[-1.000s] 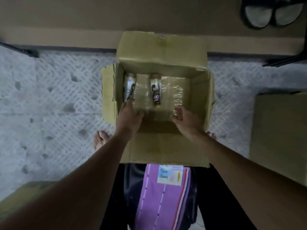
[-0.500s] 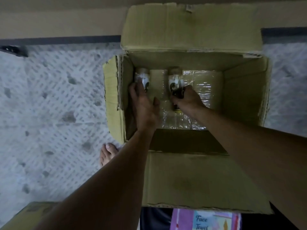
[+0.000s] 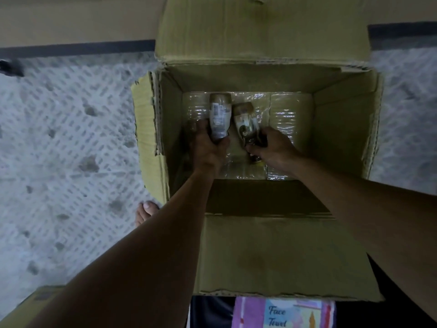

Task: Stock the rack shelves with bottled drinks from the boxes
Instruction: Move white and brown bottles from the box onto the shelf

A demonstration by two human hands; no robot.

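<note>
A pair now raised inside the cardboard box
The left hand grips the left bottle, the right hand the right bottle (tilted inward); both have risen off the wrapped packs.

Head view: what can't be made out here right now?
- The rack shelves: outside the frame.
- Labels on the left bottle and right bottle: too dim and blurred to read.
- Near end of the left bottle: hidden in the left hand.
- Neck of the right bottle: under the right hand.
- Count of wrapped packs in the box: lost to glare and arms.
</note>
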